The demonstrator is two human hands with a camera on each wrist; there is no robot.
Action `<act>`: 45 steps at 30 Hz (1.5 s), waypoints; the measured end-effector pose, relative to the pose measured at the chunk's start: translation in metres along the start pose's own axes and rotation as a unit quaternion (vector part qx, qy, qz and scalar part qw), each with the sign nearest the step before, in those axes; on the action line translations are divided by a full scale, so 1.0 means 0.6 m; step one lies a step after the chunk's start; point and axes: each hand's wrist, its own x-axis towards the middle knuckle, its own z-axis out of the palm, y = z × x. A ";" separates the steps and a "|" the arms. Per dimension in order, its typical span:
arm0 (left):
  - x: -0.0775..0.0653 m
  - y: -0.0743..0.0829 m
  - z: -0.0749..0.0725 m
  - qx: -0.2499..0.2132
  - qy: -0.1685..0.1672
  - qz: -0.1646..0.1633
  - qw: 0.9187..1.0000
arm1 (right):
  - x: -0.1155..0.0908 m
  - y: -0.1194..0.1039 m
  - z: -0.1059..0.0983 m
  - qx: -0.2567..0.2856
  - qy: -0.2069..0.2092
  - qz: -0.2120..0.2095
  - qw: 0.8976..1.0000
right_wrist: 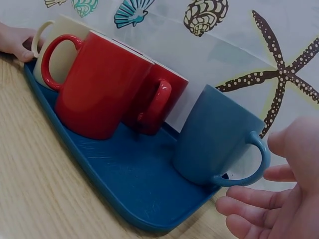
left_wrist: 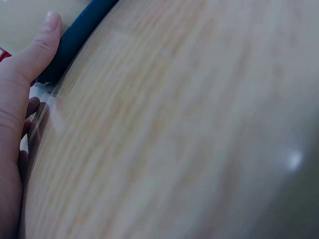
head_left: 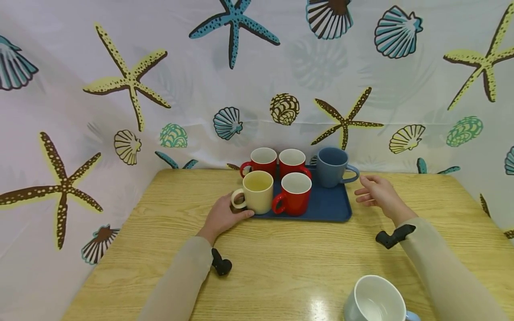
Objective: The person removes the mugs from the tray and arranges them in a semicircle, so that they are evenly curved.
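A blue tray (head_left: 327, 207) lies on the wooden table, carrying several mugs. My left hand (head_left: 225, 214) grips its left end; in the left wrist view the thumb (left_wrist: 42, 47) lies along the tray edge (left_wrist: 75, 45) with the fingers lower down, partly hidden. Close to that hand is the pale yellow mug (head_left: 259, 196), its handle pointing left. Beside it stands a red mug (head_left: 296, 198), with two more red mugs behind. At the back right of the tray is the blue mug (right_wrist: 214, 139). Just right of its handle, my right hand (head_left: 379, 196) holds nothing, fingers spread loosely.
A white mug (head_left: 375, 298) with a light blue handle stands near the front right of the table (head_left: 281, 258), by the right forearm. Behind the tray hangs a white cloth (head_left: 261, 80) printed with starfish and shells, which also borders both sides.
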 end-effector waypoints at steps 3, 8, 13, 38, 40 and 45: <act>0.000 -0.004 0.003 0.006 -0.001 -0.002 1.000 | 0.009 0.000 0.000 0.007 0.000 0.001 1.000; 0.000 -0.004 0.004 0.009 -0.007 -0.002 1.000 | 0.021 -0.003 -0.002 0.022 0.008 0.002 1.000; 0.001 0.000 0.002 0.009 -0.001 0.001 1.000 | 0.031 -0.007 -0.003 0.038 0.006 0.009 0.999; 0.000 -0.007 -0.003 0.005 0.001 0.001 1.000 | 0.073 -0.003 0.009 0.022 -0.031 0.023 0.999; 0.000 -0.007 -0.002 0.005 -0.001 0.001 1.000 | 0.074 -0.003 0.011 0.020 -0.028 0.022 0.999; -0.001 -0.005 -0.003 -0.002 -0.004 0.001 1.000 | 0.073 0.001 0.015 0.021 -0.002 0.000 1.000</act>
